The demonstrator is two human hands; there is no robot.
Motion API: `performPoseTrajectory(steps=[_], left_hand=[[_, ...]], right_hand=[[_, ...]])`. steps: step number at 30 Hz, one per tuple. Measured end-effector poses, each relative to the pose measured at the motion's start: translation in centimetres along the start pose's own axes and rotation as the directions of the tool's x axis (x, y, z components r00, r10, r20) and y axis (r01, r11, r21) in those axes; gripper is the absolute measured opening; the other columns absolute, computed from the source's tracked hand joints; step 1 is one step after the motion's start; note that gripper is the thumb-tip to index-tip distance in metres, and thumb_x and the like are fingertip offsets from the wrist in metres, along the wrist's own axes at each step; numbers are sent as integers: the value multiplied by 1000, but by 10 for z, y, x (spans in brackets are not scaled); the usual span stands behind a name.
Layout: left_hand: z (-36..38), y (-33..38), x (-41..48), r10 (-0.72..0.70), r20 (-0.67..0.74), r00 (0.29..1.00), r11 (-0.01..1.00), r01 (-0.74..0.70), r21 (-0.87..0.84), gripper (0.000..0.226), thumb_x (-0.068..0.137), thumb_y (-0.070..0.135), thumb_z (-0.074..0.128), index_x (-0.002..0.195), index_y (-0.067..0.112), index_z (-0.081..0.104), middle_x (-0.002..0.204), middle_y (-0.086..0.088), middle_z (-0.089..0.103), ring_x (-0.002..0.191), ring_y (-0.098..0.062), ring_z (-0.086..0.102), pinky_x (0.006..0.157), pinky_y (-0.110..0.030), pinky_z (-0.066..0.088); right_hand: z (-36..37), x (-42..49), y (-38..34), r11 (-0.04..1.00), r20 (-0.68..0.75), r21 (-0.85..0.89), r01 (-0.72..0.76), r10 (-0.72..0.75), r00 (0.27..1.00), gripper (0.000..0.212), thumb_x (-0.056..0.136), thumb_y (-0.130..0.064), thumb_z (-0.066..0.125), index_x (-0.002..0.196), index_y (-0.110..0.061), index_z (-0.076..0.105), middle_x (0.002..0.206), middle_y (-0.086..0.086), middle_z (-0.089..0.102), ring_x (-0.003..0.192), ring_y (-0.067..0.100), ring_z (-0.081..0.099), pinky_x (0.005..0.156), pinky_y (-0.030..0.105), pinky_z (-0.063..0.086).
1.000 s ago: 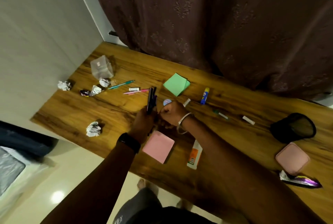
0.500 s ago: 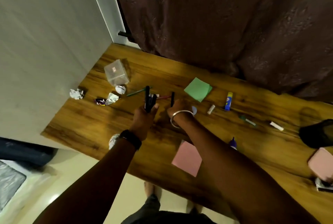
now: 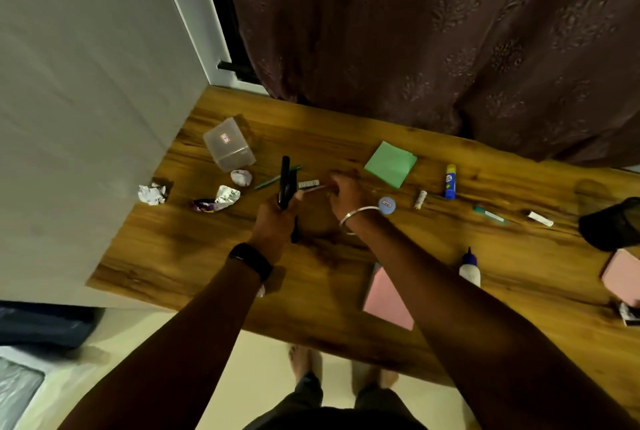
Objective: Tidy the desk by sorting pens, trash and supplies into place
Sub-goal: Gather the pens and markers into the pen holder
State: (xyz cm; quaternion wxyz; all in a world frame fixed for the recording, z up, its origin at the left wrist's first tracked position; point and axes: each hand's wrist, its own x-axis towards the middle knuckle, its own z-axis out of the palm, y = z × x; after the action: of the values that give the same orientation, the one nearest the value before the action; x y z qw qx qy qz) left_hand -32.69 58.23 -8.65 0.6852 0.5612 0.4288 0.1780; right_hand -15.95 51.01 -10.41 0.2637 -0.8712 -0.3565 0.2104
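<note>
left hand [image 3: 277, 218]: centre frame, grips a bunch of black pens [image 3: 285, 183] upright above the desk [image 3: 207, 249] | right hand [image 3: 346, 194]: just right of it, fingers curled at the end of a pink pen [image 3: 313, 188] lying on the desk, grip blurred | green pad [image 3: 390, 163]: up-right of the hands | clear box [image 3: 228, 149]: up-left | crumpled paper [image 3: 151, 193]: desk's left edge

Single view, head-worn, wide-angle. Wearer stands at the near edge of the counter [image 3: 214, 267]; lens faces forward and steeply down. Close range: both forearms enter from the bottom edge, and the left hand [image 3: 277, 218], gripping black pens [image 3: 285, 183], and the right hand [image 3: 346, 192] sit near frame centre. Wearer's own feet [image 3: 304, 364] show on the floor [image 3: 263, 346] below. Curtain [image 3: 415, 31] fills the top, wall [image 3: 86, 83] the left. Counter runs skewed across the frame; the right edge cuts off the mesh cup [image 3: 613, 225].
</note>
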Motion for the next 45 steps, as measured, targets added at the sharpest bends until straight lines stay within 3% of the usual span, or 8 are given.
performPoseTrajectory(steps=[5, 10, 16, 26, 31, 34, 39, 45], left_hand=[[-23, 3, -3, 34, -3, 999, 999, -34, -10, 26, 102, 40, 64, 94, 15, 60, 68, -5, 51, 52, -13, 44, 45, -27, 38], [-33, 2, 0, -2, -48, 999, 997, -1, -75, 26, 97, 30, 74, 106, 13, 56, 59, 1, 53, 47, -13, 48, 44, -29, 41], [-28, 3, 4, 69, -52, 996, 998, -69, -3, 17, 98, 14, 71, 101, 26, 59, 67, -2, 48, 52, -13, 43, 47, -28, 39], [-15, 10, 14, 152, 102, 983, 974, -166, 151, 17, 95, 36, 76, 110, 34, 69, 90, -1, 74, 81, -21, 73, 79, -45, 62], [-27, 14, 8, 59, 106, 993, 997, -63, 38, 32, 102, 16, 67, 128, 1, 55, 73, -15, 57, 50, -16, 52, 45, -28, 42], [-50, 7, 13, 17, 17, 1000, 999, -16, -28, 22, 101, 18, 68, 118, 7, 58, 74, -13, 54, 55, -21, 53, 52, -34, 46], [-73, -3, 8, -40, -21, 999, 996, 38, -75, 9, 102, 12, 65, 108, 13, 58, 70, -7, 58, 55, -21, 62, 58, -37, 58], [-72, 0, 9, -81, -33, 996, 989, 77, -124, 16, 101, 19, 68, 112, 17, 56, 72, -6, 55, 55, -20, 55, 50, -33, 55]], right_hand=[[4, 12, -5, 982, 16, -187, 4, -1, 1000, 37, 97, -15, 54, 133, -18, 62, 140, 19, 56, 132, 42, 48, 112, 48, 38], [6, -4, 13, 968, -14, -230, 97, -103, 995, 29, 76, 2, 59, 85, -26, 57, 127, 17, 56, 105, 40, 57, 83, 46, 51], [-6, -1, 8, 894, 75, -341, 290, -281, 957, 41, 88, 3, 59, 129, -6, 61, 135, 23, 57, 125, 44, 52, 106, 48, 42], [-10, 7, -8, 773, 147, -330, 542, -525, 838, 31, 76, -4, 72, 97, -27, 75, 93, 0, 69, 94, 30, 61, 82, 36, 50], [-5, 23, -42, 950, 135, 233, 210, -245, 960, 31, 83, -10, 78, 113, -9, 72, 110, 9, 73, 101, 21, 67, 87, 32, 55], [8, 41, -50, 973, 5, 93, 211, -213, 977, 30, 87, 0, 67, 116, -6, 72, 124, 18, 66, 116, 34, 61, 100, 37, 47], [38, 72, -63, 929, 189, -221, 298, -259, 947, 41, 88, -13, 69, 128, -19, 67, 149, 14, 49, 141, 38, 38, 118, 44, 32], [40, 74, -52, 970, 94, -166, 178, -164, 982, 24, 89, -9, 65, 111, -14, 72, 124, 15, 65, 117, 36, 58, 99, 43, 49]])
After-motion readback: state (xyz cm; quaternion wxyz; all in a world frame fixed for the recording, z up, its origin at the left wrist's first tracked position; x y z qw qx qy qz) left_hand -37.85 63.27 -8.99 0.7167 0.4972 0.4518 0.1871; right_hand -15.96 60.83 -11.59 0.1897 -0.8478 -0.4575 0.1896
